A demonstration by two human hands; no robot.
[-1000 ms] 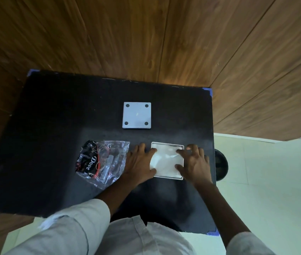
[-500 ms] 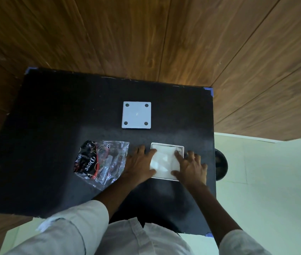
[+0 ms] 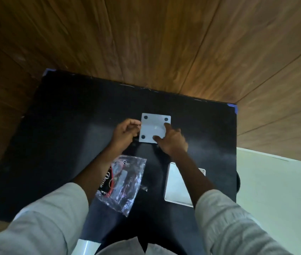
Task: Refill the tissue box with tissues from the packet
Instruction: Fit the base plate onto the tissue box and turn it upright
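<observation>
Both hands have left the white open tray near the bench's front edge and reached forward to the square grey-white plate farther back; a second ago they lay on either side of the tray.

On the left, a pale sleeve [image 3: 41, 223] leads up to the left hand [image 3: 125, 134], which sits at the left edge of the plate. Its grip is curled together, fingertips [image 3: 136, 124] pinching or touching that edge; whether they truly clamp it cannot be told from this blurred view. Below that forearm lies the clear plastic packet [image 3: 124, 183] with dark and red printing, crumpled and flat on the black bench [image 3: 63, 126].

In the middle sits the plate [image 3: 153, 127], apparently the tissue box's lid or base, with four dark round spots near its corners. It lies flat near the bench's far centre.

To its right, the right hand [image 3: 171, 142] rests over the plate's lower right corner, its grip apart, one finger stretched along the right edge and the thumb on the near edge.

Nearer the person and to the right, the white tray [image 3: 175, 188] of the tissue box lies on the bench, partly crossed by the right forearm. Wooden panelling [image 3: 146, 43] rises behind the bench, and pale floor [image 3: 274, 190] shows at far right.
</observation>
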